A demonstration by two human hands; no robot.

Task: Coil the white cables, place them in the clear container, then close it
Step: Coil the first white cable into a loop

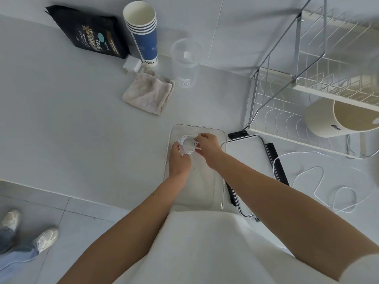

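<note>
A coiled white cable (pixel 187 144) is held over the far end of the clear container (pixel 217 173), which stands open on the counter. My left hand (pixel 179 160) pinches the coil's left side and my right hand (pixel 208 146) grips its right side. The container's lid (pixel 248 160), clear with black clips, lies flat just right of the container. A second white cable (pixel 320 181) sprawls loose on the counter further right, past the lid.
A dish rack (pixel 307 89) with a cream mug (pixel 336 117) stands at the right. Behind are a folded cloth (pixel 149 93), a clear measuring cup (pixel 185 62), stacked paper cups (pixel 143 31), a black bag (pixel 96 35) and a white charger (pixel 131 64). Another person's shoes (pixel 28 232) are at lower left.
</note>
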